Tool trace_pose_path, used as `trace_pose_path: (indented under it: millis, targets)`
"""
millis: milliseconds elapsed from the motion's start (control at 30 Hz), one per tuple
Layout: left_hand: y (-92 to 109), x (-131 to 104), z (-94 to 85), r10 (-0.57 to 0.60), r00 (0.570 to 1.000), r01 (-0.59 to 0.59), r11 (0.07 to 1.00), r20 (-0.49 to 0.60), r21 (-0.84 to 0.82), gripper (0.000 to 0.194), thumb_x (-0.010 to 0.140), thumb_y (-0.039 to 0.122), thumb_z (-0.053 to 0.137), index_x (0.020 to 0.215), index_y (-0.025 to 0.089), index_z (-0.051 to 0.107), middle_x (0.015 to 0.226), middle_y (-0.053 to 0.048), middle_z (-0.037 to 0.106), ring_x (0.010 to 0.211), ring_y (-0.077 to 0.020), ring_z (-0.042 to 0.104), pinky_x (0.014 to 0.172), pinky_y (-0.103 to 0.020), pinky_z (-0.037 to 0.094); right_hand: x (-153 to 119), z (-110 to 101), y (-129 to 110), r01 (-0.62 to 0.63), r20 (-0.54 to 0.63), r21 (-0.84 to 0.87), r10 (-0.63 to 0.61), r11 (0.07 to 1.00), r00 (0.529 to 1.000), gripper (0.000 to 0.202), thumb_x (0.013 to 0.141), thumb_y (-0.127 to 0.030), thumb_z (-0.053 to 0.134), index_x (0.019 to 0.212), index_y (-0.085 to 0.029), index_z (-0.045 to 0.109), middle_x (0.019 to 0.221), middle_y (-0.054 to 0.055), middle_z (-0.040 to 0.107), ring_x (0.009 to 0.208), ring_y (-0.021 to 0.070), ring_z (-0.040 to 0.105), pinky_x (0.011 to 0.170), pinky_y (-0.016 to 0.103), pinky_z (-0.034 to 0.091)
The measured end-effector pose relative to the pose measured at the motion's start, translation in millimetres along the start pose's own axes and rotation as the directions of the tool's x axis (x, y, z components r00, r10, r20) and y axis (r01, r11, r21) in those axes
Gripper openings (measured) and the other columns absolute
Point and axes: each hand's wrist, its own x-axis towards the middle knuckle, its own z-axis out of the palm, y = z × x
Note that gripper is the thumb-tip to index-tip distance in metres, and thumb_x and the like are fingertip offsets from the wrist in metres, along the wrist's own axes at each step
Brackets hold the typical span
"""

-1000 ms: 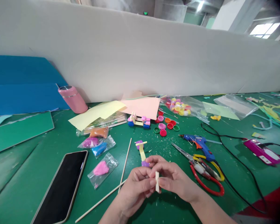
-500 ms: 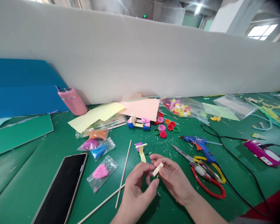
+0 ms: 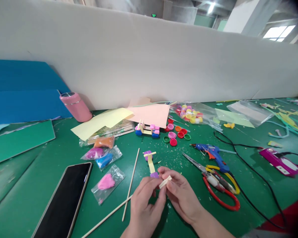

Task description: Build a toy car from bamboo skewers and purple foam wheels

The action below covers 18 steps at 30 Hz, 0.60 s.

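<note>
Between my two hands are short pale wooden stick pieces (image 3: pixel 165 182), pressed together side by side. My left hand (image 3: pixel 147 201) pinches their near end between thumb and fingers. My right hand (image 3: pixel 181 193) grips the far end with thumb and fingertips. How many pieces there are is hard to make out. Just beyond my fingers lies a small stick frame (image 3: pixel 151 164) with purple clay blocks at its ends. Farther back stands a small stick model (image 3: pixel 147 129) with blue and pink clay parts. Two thin wooden rods (image 3: pixel 131 185) cross to the left of my left hand.
Scissors with red handles (image 3: pixel 221 198), pliers with yellow grips (image 3: pixel 232 180) and a blue glue gun (image 3: pixel 212 153) with a black cord lie right. A phone (image 3: pixel 64 201) and bagged clay (image 3: pixel 106 181) lie left. Coloured bottle caps (image 3: pixel 172 135) and paper sheets (image 3: pixel 149 115) sit farther back.
My left thumb has closed up onto the stick pieces, and the hands have come closer together. The purple block at the near end of the stick frame shows more now.
</note>
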Motion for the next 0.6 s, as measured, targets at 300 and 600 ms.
trace_pose_path:
  millis: [300,600]
  targets:
    - [1.3,-0.4,-0.3,-0.010,1.000,0.010,1.000,0.013,0.017,0.014,0.073,0.006,0.058,0.081,0.016,0.061,0.063,-0.001,0.062,0.049,-0.0095,0.052,0.047,-0.020,0.046,-0.5,-0.7,0.7,-0.002,0.001,0.015,0.002,1.000,1.000,0.014,0.066,-0.030,0.075,0.076,-0.023,0.070,0.103,0.001,0.051,0.085,0.0157,0.051,0.073,0.028,0.043]
    - [1.5,0.8,-0.6,-0.010,1.000,0.010,1.000,0.023,0.000,0.013,0.073,0.007,0.057,0.081,0.017,0.061,0.065,-0.001,0.063,0.050,-0.0103,0.053,0.047,-0.020,0.047,0.4,-0.8,0.3,-0.003,0.001,0.009,0.003,1.000,1.000,0.014,0.066,-0.030,0.075,0.076,-0.022,0.069,0.101,0.001,0.051,0.082,0.0152,0.052,0.073,0.030,0.043]
